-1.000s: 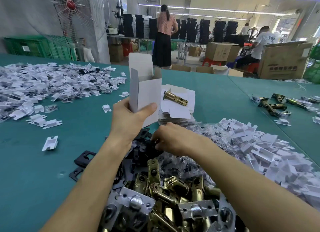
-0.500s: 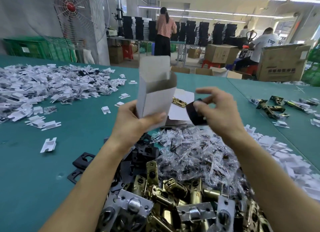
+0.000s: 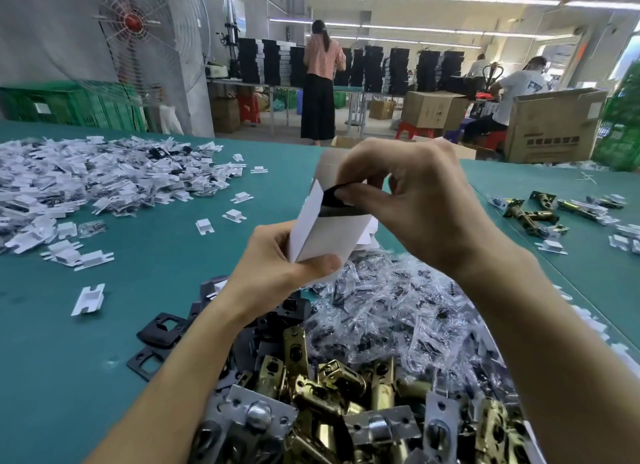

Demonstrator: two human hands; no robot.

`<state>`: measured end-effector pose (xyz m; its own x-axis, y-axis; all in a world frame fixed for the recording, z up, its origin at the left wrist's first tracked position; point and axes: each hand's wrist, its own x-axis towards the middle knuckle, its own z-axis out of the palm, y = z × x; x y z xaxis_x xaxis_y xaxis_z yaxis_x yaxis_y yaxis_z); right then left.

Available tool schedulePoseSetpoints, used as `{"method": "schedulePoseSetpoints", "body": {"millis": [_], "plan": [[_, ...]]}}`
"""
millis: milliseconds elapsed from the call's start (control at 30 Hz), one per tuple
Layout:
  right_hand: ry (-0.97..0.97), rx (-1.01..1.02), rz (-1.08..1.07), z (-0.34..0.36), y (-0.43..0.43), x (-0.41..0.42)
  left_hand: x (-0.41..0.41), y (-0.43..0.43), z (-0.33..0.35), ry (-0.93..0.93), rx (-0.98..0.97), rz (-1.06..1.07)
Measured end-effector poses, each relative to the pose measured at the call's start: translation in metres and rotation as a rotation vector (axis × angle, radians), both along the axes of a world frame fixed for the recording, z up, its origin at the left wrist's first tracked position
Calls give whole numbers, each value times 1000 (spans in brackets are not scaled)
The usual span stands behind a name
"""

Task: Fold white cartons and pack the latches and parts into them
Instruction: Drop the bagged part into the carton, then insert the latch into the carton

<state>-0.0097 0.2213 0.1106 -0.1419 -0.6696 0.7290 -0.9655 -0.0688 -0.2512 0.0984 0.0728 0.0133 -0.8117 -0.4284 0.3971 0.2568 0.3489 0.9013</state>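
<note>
"One white carton (image 3: 332, 235), top end open, tilted, up over the heap. Who's got it?"
"L hand (image 3: 277, 273): fingers curled round the lower end, thumb across the front. R hand (image 3: 415, 204) is at the mouth, thumb & forefinger pinching a black part (image 3: 334, 195), partly inside the opening."
"Below?"
"Brass latches (image 3: 329, 394) heaped nearest, clear screw bags (image 3: 398, 325) just past them, black plates (image 3: 156, 332) at the heap's left edge. All on a green table (image 3: 69, 377)."
"Further out?"
"White card inserts (image 3: 86, 186) piled far left, a few loose latches (image 3: 530, 214) far right."
"Any writing?"
"Carton's blank. Brown box (image 3: 554, 124) at back right has dark print, too blurred to read."
</note>
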Motion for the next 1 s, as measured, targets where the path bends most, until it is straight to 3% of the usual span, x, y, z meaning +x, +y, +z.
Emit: {"method": "schedulePoseSetpoints", "body": {"millis": [100,433,667,733,800,900,933,1000], "plan": [[-66,61,-16,0,-3,-5,0,1,0,-30,6,5],[1,100,-39,7,-10,0,0,2,1,-44,41,-25],[93,314,4,17,-20,3,-2,1,-1,12,102,4],[35,231,15,18,-17,1,-2,1,0,34,128,28],[-72,10,16,12,-10,-4,-1,-1,2,75,163,67],[-219,-147,-151,-7,3,-21,1,-5,4,168,274,104],[-251,-65,-233,-15,7,-28,1,-5,4,196,324,121],[-255,331,-316,-33,15,-36,2,-7,5,230,394,163]]}}
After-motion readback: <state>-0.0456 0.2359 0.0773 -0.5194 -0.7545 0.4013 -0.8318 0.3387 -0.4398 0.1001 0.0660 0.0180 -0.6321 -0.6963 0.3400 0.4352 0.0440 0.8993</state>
